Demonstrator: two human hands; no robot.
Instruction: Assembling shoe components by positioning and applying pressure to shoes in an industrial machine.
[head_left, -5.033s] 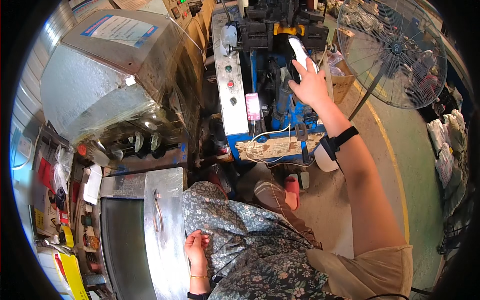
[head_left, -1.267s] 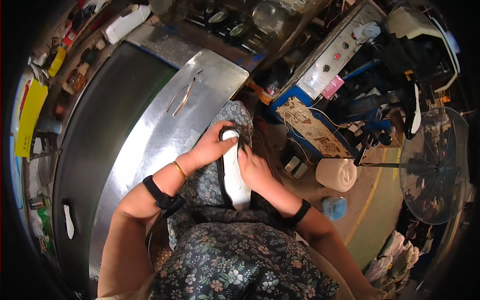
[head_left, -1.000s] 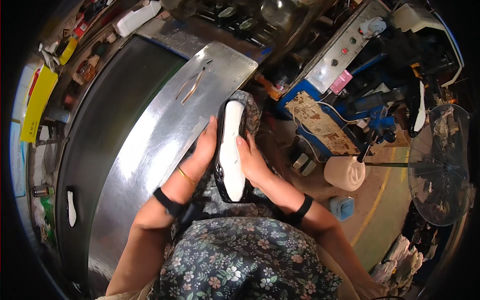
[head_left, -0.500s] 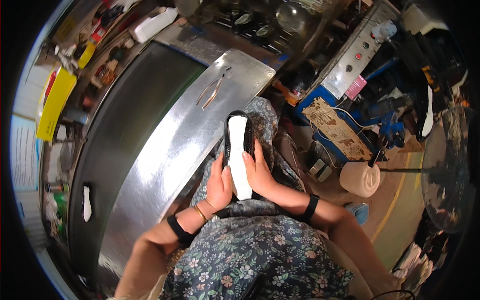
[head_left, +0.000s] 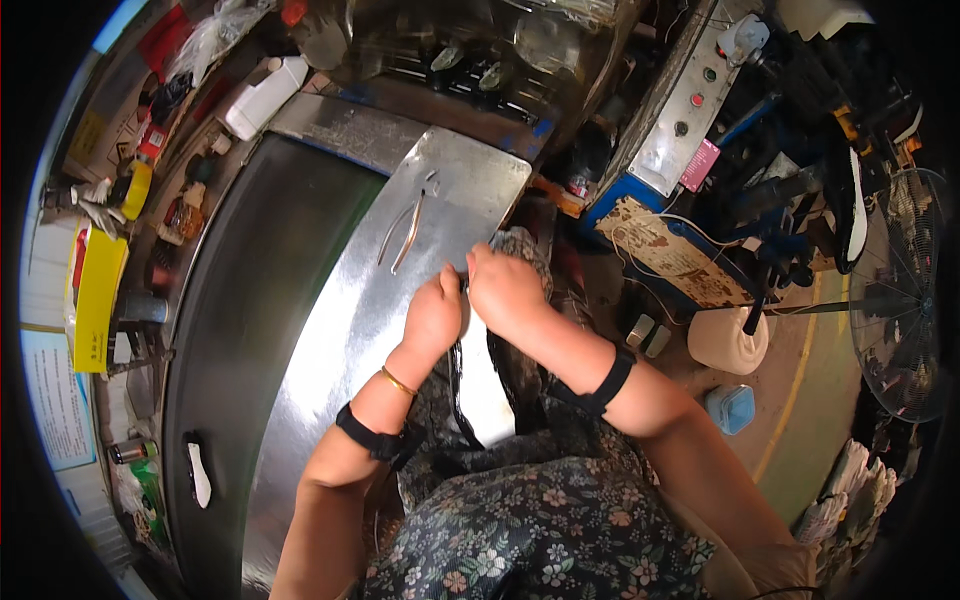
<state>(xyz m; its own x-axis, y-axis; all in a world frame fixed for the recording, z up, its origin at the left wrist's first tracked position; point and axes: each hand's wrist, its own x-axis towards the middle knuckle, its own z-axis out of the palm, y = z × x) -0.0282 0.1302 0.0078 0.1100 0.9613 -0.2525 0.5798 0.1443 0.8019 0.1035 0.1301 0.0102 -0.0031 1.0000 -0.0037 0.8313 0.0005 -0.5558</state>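
Observation:
A black shoe upper with a white insole face up (head_left: 482, 388) rests lengthwise on my floral-covered lap. My left hand (head_left: 434, 315) is closed on its far end, the thumb up beside the edge. Close to it, my right hand (head_left: 507, 290) is closed in a pinch at the same far end, with fingers curled. Both hands hide that end of the shoe. Pincers with copper-toned handles (head_left: 403, 240) lie on the shiny metal table (head_left: 340, 330) to the left, touched by neither hand.
Beyond the metal table, a dark conveyor belt (head_left: 265, 270) carries another black and white shoe (head_left: 198, 470). To the right are a blue machine cabinet with buttons (head_left: 655, 130), a cream jug (head_left: 728, 340), a light-blue container (head_left: 730, 408) and a fan (head_left: 905, 300).
My hands have moved from the shoe's sides to its far end, and their fingers have closed. The shoe sits slightly nearer to me. The whole view has shifted a little.

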